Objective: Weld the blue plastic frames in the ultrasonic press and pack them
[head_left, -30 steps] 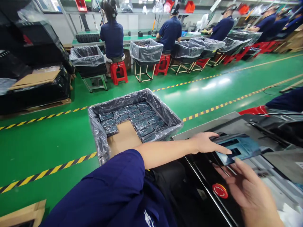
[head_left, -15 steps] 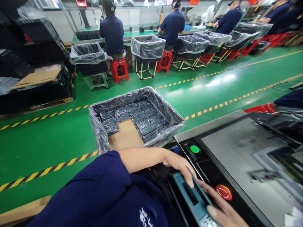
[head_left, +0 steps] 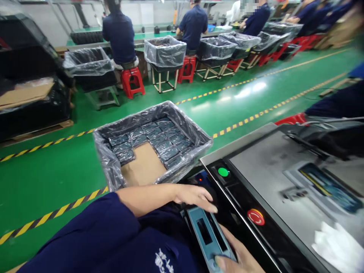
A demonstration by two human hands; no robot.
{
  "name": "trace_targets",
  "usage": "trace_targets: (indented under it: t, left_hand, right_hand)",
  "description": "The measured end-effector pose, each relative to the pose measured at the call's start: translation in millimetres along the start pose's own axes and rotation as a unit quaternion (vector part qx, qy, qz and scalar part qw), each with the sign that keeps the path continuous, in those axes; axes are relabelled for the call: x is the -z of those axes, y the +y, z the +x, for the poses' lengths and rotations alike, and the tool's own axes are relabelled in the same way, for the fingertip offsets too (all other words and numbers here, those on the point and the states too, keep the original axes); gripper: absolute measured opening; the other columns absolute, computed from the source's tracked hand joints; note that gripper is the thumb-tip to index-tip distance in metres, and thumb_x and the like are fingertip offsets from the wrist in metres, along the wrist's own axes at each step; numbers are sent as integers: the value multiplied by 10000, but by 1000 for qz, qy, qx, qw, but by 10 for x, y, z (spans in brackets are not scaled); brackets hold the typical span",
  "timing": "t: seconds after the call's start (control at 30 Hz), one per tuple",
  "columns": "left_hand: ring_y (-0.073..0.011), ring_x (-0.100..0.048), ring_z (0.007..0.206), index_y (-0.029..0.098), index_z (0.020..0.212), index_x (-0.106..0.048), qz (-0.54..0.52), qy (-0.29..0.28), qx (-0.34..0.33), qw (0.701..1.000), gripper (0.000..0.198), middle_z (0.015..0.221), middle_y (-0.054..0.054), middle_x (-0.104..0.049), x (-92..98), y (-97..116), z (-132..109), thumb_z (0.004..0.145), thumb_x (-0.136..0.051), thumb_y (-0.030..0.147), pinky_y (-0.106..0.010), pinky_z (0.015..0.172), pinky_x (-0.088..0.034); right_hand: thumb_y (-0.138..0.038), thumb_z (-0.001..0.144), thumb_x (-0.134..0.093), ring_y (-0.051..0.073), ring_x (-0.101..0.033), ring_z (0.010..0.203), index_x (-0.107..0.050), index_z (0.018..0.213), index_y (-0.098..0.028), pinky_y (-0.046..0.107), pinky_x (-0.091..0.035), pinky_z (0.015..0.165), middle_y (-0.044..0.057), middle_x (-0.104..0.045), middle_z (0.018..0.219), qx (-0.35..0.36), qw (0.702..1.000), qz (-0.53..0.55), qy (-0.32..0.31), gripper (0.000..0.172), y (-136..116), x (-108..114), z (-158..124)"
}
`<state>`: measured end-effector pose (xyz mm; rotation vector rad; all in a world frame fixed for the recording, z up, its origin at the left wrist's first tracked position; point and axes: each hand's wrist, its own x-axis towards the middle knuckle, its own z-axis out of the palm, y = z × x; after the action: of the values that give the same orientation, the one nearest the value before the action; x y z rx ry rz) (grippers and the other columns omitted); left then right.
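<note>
A blue-grey plastic housing [head_left: 203, 229] with a dark rectangular window and a long slot is tilted in front of my body. My right hand [head_left: 237, 252] grips its lower right side, the thumb on its face and the fingers behind the edge. At the housing's far end is my left hand [head_left: 195, 197], fingers stretched to the right and held apart; whether a fingertip touches the housing is unclear. Beyond my left forearm stands a plastic-lined bin [head_left: 155, 113] holding rows of wrapped dark parts [head_left: 167, 140] on a cardboard sheet [head_left: 145, 165].
On my right is a machine bench with a green button [head_left: 223, 172], a red emergency stop [head_left: 256, 217], a grey fixture [head_left: 321, 185] and a white cloth [head_left: 338, 242]. Co-workers [head_left: 119, 36] sit on red stools [head_left: 132, 81] beside lined bins along the far bench.
My left hand has lifted its fingers off the housing's face and shifted to its far end. The housing has turned more towards me, still in my right hand. The view has swung right.
</note>
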<state>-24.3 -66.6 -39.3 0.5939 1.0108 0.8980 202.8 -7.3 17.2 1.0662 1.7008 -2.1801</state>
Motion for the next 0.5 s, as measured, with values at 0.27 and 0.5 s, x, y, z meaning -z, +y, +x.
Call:
trace_targets:
  t: [0.27, 0.5]
  left_hand:
    - [-223, -653, 934, 240, 1083, -596, -296, 217, -135, 921, 625, 1050, -53, -669, -299, -33, -100, 649, -733, 668, -342, 785, -531]
    - [-240, -639, 1068, 240, 1302, -464, -176, 153, -197, 952, 783, 1182, -79, -667, -772, 431, 103, 630, -846, 369, -357, 918, -515]
  right_hand:
    - [-390, 569, -876, 247, -668, 922, -606, 1228, -206, 398, -519, 864, 69, -715, 1027, 79, 967, 216, 106, 735, -88, -57, 127]
    - [-390, 640, -843, 244, -648, 1030, -585, 1205, -229, 386, -518, 920, 50, -707, 1105, 211, 896, 302, 249, 641, -298, -115, 376]
